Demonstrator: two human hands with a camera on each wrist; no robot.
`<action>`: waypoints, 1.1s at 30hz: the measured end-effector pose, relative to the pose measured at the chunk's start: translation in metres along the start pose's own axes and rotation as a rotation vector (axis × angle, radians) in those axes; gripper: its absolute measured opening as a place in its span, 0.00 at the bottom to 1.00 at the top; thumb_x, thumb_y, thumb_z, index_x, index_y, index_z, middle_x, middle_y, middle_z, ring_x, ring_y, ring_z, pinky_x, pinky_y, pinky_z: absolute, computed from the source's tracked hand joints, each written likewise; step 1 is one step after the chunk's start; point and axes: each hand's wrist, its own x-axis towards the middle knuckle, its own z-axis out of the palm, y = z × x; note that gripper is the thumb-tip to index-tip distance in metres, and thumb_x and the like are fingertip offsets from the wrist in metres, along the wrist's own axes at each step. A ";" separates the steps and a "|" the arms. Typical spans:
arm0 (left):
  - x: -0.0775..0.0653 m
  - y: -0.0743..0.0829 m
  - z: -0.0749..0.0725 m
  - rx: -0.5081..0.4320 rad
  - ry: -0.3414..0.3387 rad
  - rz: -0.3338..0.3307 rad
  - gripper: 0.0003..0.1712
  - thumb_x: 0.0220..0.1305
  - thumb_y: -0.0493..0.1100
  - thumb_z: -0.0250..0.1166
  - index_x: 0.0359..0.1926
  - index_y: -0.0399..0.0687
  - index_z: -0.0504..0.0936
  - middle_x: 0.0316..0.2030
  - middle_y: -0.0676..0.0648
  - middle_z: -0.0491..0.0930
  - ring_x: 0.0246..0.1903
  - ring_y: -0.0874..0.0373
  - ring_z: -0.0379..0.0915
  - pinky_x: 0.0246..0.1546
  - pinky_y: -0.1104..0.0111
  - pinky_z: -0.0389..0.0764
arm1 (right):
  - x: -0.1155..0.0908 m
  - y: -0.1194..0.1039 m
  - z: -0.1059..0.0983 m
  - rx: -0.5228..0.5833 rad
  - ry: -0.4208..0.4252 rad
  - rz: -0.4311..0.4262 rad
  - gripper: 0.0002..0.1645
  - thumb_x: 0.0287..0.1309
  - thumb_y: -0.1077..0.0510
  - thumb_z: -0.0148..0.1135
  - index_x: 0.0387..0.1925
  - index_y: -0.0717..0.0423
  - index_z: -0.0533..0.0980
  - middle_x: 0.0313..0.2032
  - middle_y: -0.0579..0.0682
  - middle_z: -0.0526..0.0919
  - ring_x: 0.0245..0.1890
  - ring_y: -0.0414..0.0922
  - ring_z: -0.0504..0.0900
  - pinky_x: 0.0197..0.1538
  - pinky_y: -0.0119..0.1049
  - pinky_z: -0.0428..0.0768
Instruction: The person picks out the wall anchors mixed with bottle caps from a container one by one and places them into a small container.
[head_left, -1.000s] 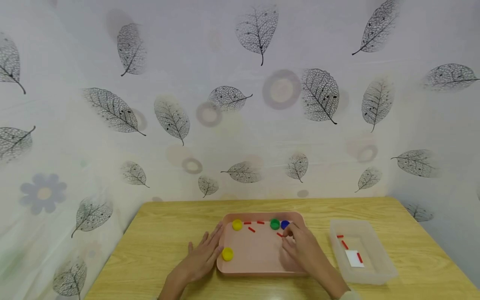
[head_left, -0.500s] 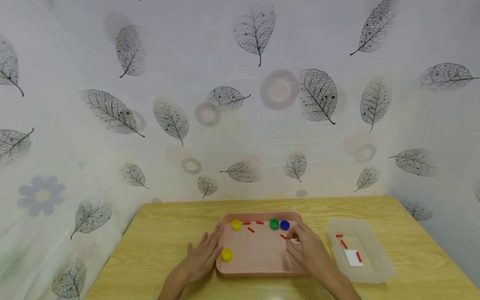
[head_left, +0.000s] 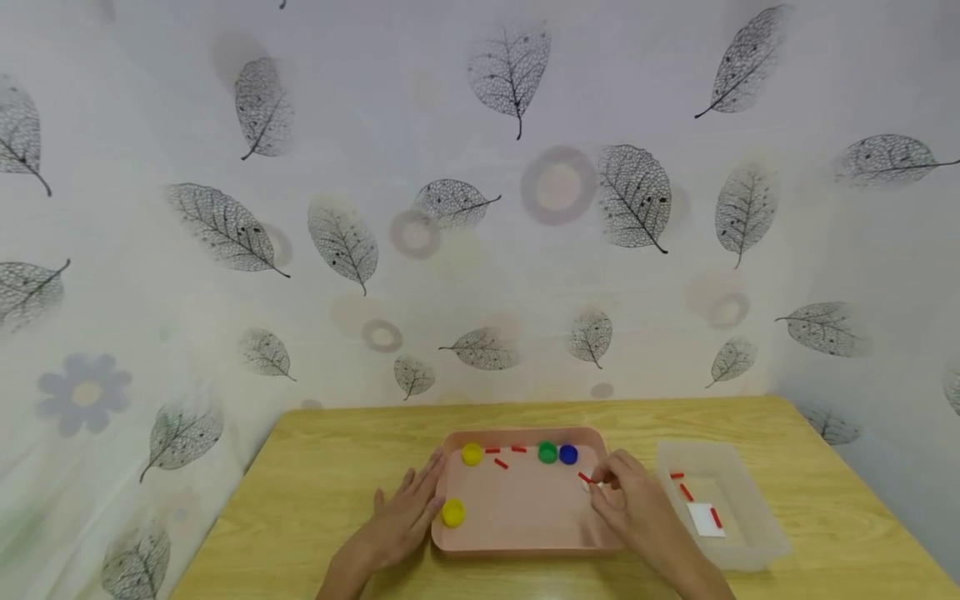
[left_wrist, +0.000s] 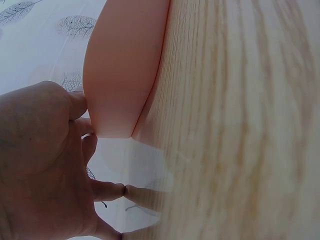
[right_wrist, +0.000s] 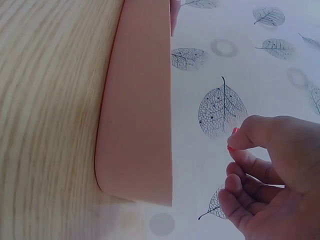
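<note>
My right hand (head_left: 637,508) pinches a short red stick (head_left: 585,477) between thumb and forefinger, over the right side of the pink tray (head_left: 525,552). In the right wrist view the end of the red stick (right_wrist: 233,138) shows at the fingertips. Just below the stick lies a small white thing (head_left: 588,487), mostly hidden by the fingers. My left hand (head_left: 401,518) rests with extended fingers against the tray's left side. Along the tray's back stand a yellow cap (head_left: 472,454), a green cap (head_left: 547,452) and a blue cap (head_left: 568,454). Another yellow cap (head_left: 453,512) sits at the left.
Several red sticks (head_left: 501,463) lie in the tray between the back yellow and green caps. To its right on the wooden table (head_left: 345,442) stands a translucent box (head_left: 750,492) holding red sticks and a white square card (head_left: 705,520). A leaf-patterned curtain hangs behind.
My right hand has moved to the right across the tray with the red stick, away from the blue cap, which is now fully visible. The left hand stays in place.
</note>
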 end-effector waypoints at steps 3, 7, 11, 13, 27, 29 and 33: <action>0.000 0.000 0.000 0.001 0.001 -0.004 0.33 0.75 0.60 0.34 0.75 0.63 0.40 0.74 0.58 0.39 0.68 0.35 0.45 0.50 0.24 0.35 | 0.000 0.004 -0.003 -0.006 0.021 -0.020 0.17 0.39 0.71 0.68 0.26 0.48 0.74 0.28 0.38 0.73 0.29 0.35 0.73 0.31 0.30 0.77; 0.000 0.001 -0.001 0.002 -0.003 -0.007 0.32 0.75 0.59 0.34 0.75 0.63 0.40 0.74 0.58 0.40 0.68 0.35 0.46 0.51 0.24 0.36 | 0.001 0.007 -0.012 -0.010 0.016 0.002 0.16 0.40 0.71 0.68 0.27 0.49 0.75 0.28 0.39 0.74 0.29 0.37 0.73 0.32 0.32 0.78; -0.002 0.002 -0.001 0.008 -0.001 -0.009 0.32 0.75 0.59 0.34 0.75 0.63 0.40 0.74 0.58 0.40 0.68 0.35 0.45 0.51 0.25 0.36 | 0.002 0.010 -0.017 -0.016 0.003 0.034 0.16 0.41 0.70 0.71 0.26 0.48 0.75 0.28 0.39 0.73 0.29 0.37 0.72 0.31 0.33 0.77; -0.002 0.002 -0.001 0.008 -0.002 -0.010 0.32 0.75 0.59 0.34 0.75 0.63 0.39 0.74 0.59 0.40 0.68 0.35 0.45 0.52 0.25 0.37 | 0.003 0.012 -0.020 -0.023 -0.004 0.045 0.16 0.41 0.69 0.71 0.26 0.48 0.75 0.28 0.39 0.73 0.29 0.37 0.71 0.31 0.32 0.76; -0.001 0.000 0.001 -0.001 0.008 -0.015 0.32 0.75 0.59 0.35 0.75 0.64 0.41 0.74 0.59 0.40 0.69 0.36 0.44 0.52 0.25 0.36 | 0.006 0.029 -0.041 -0.073 0.042 0.072 0.15 0.42 0.69 0.68 0.26 0.47 0.75 0.27 0.39 0.74 0.28 0.38 0.71 0.30 0.29 0.73; -0.001 0.001 0.001 -0.001 0.009 -0.009 0.32 0.75 0.59 0.35 0.75 0.63 0.41 0.74 0.58 0.40 0.69 0.36 0.44 0.51 0.24 0.36 | 0.005 0.031 -0.043 -0.069 0.044 0.084 0.14 0.43 0.69 0.67 0.26 0.48 0.75 0.27 0.39 0.74 0.28 0.38 0.70 0.30 0.29 0.73; -0.001 0.000 0.000 -0.008 0.004 -0.009 0.32 0.75 0.59 0.35 0.75 0.64 0.41 0.74 0.59 0.40 0.69 0.36 0.44 0.51 0.24 0.36 | 0.003 0.034 -0.050 -0.065 0.014 0.156 0.12 0.47 0.67 0.66 0.28 0.47 0.75 0.27 0.39 0.72 0.28 0.40 0.70 0.30 0.31 0.72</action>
